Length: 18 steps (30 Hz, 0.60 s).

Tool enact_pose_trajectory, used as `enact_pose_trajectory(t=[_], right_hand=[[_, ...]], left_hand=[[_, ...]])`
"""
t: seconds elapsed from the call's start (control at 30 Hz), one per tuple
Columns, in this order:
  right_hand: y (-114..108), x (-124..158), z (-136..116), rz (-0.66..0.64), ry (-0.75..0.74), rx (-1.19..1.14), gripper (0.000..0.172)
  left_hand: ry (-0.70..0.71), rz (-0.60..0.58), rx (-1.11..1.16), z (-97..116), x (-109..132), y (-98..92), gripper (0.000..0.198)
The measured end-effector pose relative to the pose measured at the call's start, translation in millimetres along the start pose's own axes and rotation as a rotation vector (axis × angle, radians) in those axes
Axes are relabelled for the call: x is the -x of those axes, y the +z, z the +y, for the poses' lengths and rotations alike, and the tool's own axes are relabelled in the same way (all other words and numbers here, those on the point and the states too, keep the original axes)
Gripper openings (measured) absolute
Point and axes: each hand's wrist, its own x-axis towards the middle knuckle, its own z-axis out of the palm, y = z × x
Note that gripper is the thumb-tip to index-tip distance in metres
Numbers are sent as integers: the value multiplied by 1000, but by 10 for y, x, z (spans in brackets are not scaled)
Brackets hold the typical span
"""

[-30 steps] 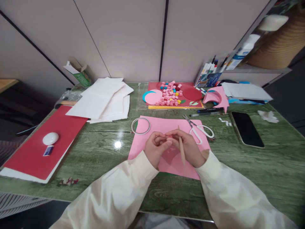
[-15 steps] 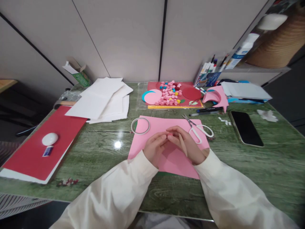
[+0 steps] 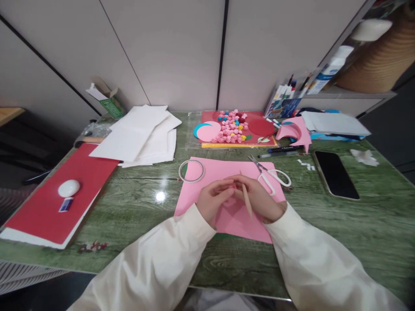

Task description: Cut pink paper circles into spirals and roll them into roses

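My left hand (image 3: 211,198) and my right hand (image 3: 262,199) meet over a sheet of pink paper (image 3: 197,207). Between their fingertips is a small pink piece (image 3: 232,187), mostly covered by the fingers; it looks like rolled paper, and my left fingers are closed on it. A pale wooden stick with a pointed end (image 3: 247,202) slants out of my right hand, held by its curled fingers. White-handled scissors (image 3: 270,175) lie partly open on the paper's upper right. A roll of tape (image 3: 180,172) rests at its upper left corner.
Behind the paper, a plastic sleeve (image 3: 207,145) carries several small pink, blue and yellow paper rolls (image 3: 231,125). White sheets (image 3: 136,131) and a red sheet (image 3: 87,172) lie left. A phone (image 3: 335,172), pens (image 3: 282,150) and a pink scrap (image 3: 300,129) lie right.
The wooden stick has tilted and shifted slightly in my right hand, its lower end showing more. My fingers have turned a little around the small pink piece, which is more hidden.
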Motion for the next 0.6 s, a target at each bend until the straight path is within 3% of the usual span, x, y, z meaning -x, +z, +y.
enact_pose_trajectory(t=[0.1, 0.6], right_hand=[[-14, 3, 13, -40, 6, 1, 27], [-16, 33, 24, 13, -26, 100, 25]], left_hand=[[60, -2, -90, -12, -10, -19, 33], [17, -34, -3, -15, 3, -22, 35]])
